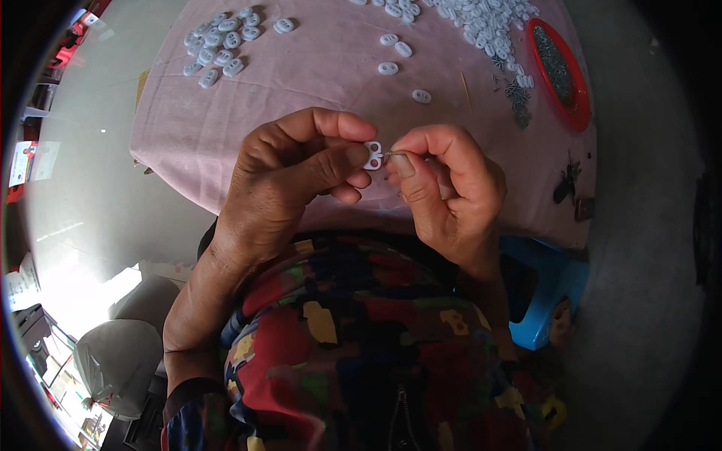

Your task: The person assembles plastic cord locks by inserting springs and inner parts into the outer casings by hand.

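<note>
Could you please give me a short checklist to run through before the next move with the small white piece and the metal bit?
1. Left hand pinches the white two-hole piece firmly: ok.
2. Right hand holds the thin metal bit at its fingertips: ok.
3. Metal bit's tip meets the piece: ok; whether it has entered a hole: cannot tell.
4. More white pieces lie on the pink cloth: ok.
5. Red tray holds metal parts: ok.

Bare pink cloth [301,83] between white pieces [218,41]
</note>
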Demonstrator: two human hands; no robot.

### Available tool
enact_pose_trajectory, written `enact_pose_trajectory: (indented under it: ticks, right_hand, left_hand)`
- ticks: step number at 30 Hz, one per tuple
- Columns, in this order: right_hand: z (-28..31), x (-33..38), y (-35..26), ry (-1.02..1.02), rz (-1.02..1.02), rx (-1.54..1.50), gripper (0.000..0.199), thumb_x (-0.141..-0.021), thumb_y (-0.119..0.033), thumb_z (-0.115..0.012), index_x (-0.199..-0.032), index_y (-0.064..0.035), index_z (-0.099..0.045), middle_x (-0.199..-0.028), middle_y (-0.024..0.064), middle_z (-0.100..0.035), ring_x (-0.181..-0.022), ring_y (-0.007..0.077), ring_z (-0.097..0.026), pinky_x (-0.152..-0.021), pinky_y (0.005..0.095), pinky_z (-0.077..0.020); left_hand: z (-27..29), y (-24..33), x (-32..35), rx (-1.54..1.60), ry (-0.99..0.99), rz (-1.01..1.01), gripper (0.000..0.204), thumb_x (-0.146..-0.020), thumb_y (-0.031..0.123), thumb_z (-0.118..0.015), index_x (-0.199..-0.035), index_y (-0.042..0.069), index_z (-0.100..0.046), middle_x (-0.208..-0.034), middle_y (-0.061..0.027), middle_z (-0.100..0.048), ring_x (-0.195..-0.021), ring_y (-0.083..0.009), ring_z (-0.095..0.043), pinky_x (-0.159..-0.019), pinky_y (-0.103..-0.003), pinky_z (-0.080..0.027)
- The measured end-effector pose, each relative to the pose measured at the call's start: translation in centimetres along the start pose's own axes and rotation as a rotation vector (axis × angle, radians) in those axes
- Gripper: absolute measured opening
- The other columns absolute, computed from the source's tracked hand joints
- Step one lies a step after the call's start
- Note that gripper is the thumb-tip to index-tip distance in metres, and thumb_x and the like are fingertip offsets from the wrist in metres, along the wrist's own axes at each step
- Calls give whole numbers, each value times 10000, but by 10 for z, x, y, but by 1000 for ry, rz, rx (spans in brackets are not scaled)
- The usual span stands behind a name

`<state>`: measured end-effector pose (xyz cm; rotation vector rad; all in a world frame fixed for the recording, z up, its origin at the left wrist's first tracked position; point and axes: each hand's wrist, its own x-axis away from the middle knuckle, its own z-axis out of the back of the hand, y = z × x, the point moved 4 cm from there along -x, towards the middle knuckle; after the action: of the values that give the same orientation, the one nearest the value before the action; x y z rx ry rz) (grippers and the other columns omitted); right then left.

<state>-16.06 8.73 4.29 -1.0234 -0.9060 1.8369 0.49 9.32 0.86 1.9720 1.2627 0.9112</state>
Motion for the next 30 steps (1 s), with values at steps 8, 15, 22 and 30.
enact_pose_trajectory:
  ticks: [8,15,22,30]
  right_hand:
    - [-1,1,-1,-37,36,49,68,-891,-1,-593,-946,32,-567,-809,61,-622,-734,100,-614,-665,226,-505]
    - [-2,0,-6,-23,98,139,65,-864,23,-613,-921,29,-582,-762,62,-625,-700,102,-618,-634,224,-501]
    - [-3,-3,-10,-23,140,148,68,-847,28,-631,-905,20,-595,-747,64,-626,-673,101,-606,-608,219,-485]
    - [4,-5,-4,-27,-38,-89,106,-892,-6,-597,-995,23,-597,-831,48,-631,-717,74,-580,-640,200,-471]
  left_hand:
    - [0,1,1,-51,-23,-75,186,-876,24,-623,-1058,-16,-627,-871,-60,-659,-778,-109,-634,-687,-228,-522]
    - [-7,3,4,-162,45,-130,170,-858,27,-647,-1021,-16,-622,-815,-52,-639,-696,-113,-603,-622,-231,-495]
    - [-11,3,9,-217,71,-168,143,-876,2,-623,-1018,-13,-619,-847,-48,-647,-719,-89,-593,-633,-218,-493]
    - [-3,1,1,-111,47,-190,150,-882,-7,-617,-1032,-9,-612,-846,-51,-657,-729,-74,-589,-635,-210,-489]
